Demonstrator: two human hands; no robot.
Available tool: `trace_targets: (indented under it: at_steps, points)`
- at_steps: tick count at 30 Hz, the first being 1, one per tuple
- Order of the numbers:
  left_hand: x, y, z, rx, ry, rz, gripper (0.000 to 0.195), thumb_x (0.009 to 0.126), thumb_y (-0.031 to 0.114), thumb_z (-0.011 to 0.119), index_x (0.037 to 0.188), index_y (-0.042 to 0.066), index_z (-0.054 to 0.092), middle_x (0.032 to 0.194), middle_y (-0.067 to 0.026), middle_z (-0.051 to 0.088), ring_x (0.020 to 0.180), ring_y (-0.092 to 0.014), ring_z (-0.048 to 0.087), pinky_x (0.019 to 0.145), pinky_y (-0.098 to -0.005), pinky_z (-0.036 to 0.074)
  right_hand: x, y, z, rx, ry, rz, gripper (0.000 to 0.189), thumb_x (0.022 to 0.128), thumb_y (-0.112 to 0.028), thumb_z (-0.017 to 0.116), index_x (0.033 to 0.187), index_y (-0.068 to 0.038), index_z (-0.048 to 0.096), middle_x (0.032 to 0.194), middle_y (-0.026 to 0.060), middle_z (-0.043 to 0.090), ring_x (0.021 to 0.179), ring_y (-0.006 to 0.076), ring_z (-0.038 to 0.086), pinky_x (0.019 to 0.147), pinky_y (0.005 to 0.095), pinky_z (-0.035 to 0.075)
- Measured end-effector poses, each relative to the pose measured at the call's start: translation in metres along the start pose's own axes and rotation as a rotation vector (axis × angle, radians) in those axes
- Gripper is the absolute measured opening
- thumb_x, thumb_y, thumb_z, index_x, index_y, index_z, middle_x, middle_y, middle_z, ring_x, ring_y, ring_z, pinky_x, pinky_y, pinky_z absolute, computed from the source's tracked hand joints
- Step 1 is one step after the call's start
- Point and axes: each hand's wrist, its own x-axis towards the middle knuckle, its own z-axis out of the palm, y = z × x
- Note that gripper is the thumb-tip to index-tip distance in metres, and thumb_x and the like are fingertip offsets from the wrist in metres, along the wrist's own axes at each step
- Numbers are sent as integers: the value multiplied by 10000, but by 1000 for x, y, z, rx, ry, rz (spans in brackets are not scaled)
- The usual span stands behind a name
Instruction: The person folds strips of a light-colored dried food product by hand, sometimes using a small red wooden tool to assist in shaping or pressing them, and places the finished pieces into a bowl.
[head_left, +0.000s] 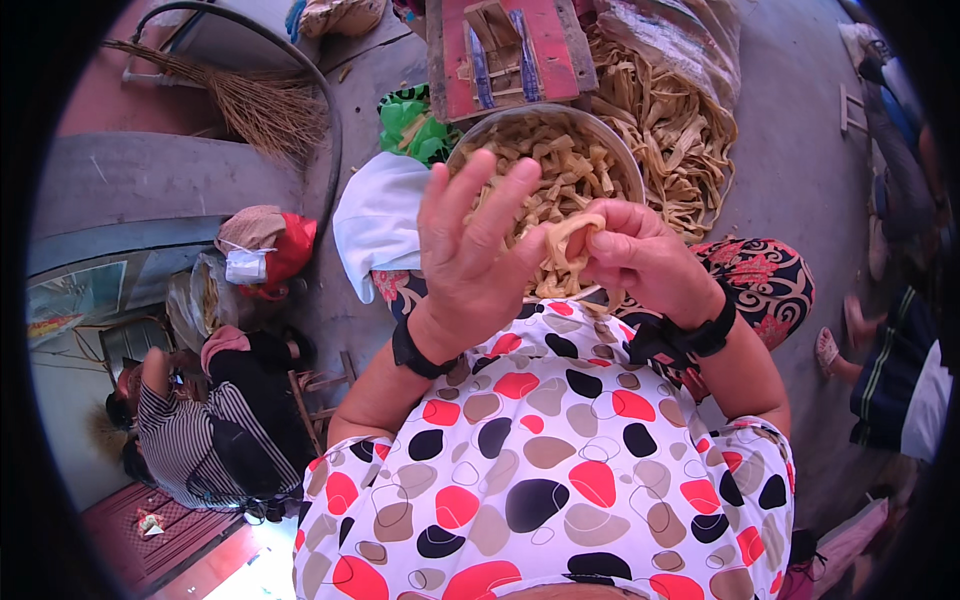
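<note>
My right hand pinches a looped, pale tan strip between thumb and fingers. My left hand is raised with its fingers spread, its thumb tip close beside the strip; whether the thumb touches it I cannot tell. Under both hands stands a wide round basin with many folded or knotted tan pieces. Beyond the basin is a red wooden bench, which bears a small wooden block device with blue bands. The lower part of the basin is hidden by my hands.
Long tan strips spill from a woven sack right of the basin. A white cloth and a green plastic bag lie at its left. A twig broom is farther left. A person in stripes sits at left; other people are at right.
</note>
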Motion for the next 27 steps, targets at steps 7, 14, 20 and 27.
trace_targets:
  at_steps: [7, 14, 20, 27]
  points:
    - [-14, -5, 3, -192, -28, -184, 208, 776, 69, 712, 981, 102, 710, 1129, -120, 677, 945, -262, 661, 955, -440, 447, -1, 0, 3, -167, 195, -55, 139, 904, -73, 636, 1038, -42, 619, 898, -19, 625, 780, 21, 563, 647, 166, 435]
    - [-13, 1, 4, -248, -281, -166, 212, 798, 186, 758, 968, 73, 700, 678, -47, 596, 587, -146, 559, 608, -296, 453, 1, 4, 6, -146, 189, -116, 283, 919, -78, 635, 1191, -21, 580, 1033, 27, 632, 917, 61, 595, 748, 199, 475]
    - [-17, 4, 8, -1222, -347, -1005, 106, 910, 98, 685, 956, 5, 669, 752, 9, 648, 659, -30, 571, 564, -183, 441, 4, 23, 9, -445, 265, -272, 335, 950, -92, 618, 1263, 7, 547, 909, -7, 632, 836, 41, 584, 702, 193, 468]
    - [-24, -31, 9, -1293, -195, -1206, 71, 930, 106, 657, 929, 36, 650, 760, -21, 661, 588, -27, 549, 499, -163, 412, -10, -6, -7, -1136, 282, -328, 245, 909, -110, 658, 1130, -12, 618, 627, 79, 593, 528, 139, 571, 505, 301, 448]
